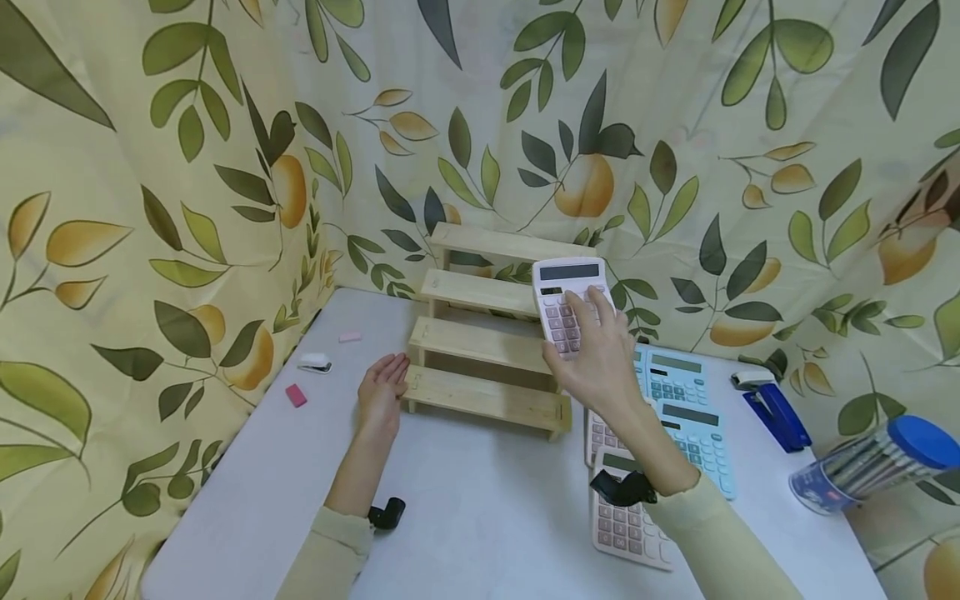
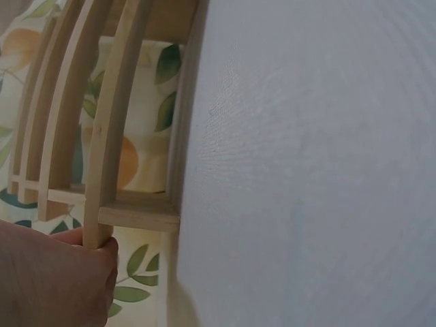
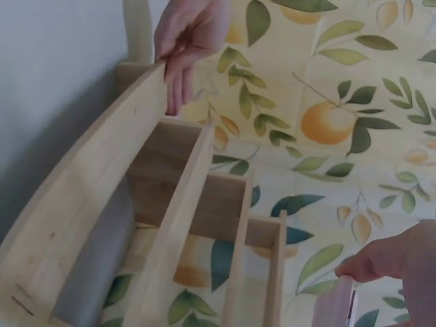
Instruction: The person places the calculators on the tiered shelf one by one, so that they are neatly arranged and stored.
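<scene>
A light wooden tiered rack [image 1: 487,396] stands on the table, its steps rising toward the back. My left hand [image 1: 381,396] is at the left end of its lowest step; in the left wrist view thumb and fingers [image 2: 109,269] pinch the end of that board. My right hand [image 1: 600,350] holds a pink calculator [image 1: 570,271] by its edges, raised in front of the upper steps with the screen end up and keys facing me. Only the edge of this calculator [image 3: 334,303] shows in the right wrist view. My right hand covers part of its keys.
Right of the rack lie pink calculators [image 1: 630,533] and blue calculators [image 1: 697,442], partly under my right arm. Farther right are a blue stapler [image 1: 776,417] and a tub of pens [image 1: 862,467]. A white stapler [image 1: 314,362] and pink erasers [image 1: 296,395] lie at left. Patterned cloth hangs behind.
</scene>
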Tool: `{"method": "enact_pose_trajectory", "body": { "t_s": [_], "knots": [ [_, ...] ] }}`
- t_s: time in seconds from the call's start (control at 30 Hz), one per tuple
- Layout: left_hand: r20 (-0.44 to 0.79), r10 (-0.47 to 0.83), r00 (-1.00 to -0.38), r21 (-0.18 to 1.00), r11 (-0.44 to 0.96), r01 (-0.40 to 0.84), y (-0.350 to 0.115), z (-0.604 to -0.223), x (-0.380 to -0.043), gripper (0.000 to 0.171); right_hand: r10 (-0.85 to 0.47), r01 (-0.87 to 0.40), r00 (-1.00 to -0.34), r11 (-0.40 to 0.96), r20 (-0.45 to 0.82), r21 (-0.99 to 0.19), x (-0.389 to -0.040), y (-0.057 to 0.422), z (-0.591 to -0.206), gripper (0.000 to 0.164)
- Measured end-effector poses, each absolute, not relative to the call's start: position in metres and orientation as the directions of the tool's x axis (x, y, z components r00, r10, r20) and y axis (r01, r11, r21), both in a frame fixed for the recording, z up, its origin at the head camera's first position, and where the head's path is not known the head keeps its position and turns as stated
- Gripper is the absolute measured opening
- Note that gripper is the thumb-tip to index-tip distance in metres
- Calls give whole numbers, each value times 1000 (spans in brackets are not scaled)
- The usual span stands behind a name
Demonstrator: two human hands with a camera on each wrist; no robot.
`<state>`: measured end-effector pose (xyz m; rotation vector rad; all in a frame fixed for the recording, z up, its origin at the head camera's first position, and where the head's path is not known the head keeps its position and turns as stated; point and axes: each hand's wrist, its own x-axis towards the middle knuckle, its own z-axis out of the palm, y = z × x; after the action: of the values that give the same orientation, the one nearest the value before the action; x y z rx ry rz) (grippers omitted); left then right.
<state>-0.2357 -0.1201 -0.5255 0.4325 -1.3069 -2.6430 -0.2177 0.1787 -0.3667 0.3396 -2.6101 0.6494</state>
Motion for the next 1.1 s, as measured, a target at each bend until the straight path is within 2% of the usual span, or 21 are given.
{"method": "enact_pose_trajectory", "body": {
  "t_s": [0.47, 1.1],
  "knots": [
    [-178, -252, -951, 804, -594, 7, -122, -527, -237, 65, -135, -310, -895, 873, 425, -375, -253, 146, -340, 77],
    [-185, -248, -951, 806, -592, -2, -122, -529, -236, 66, -143, -294, -911, 883, 387, -366, -301, 110, -333, 75]
  ]
}}
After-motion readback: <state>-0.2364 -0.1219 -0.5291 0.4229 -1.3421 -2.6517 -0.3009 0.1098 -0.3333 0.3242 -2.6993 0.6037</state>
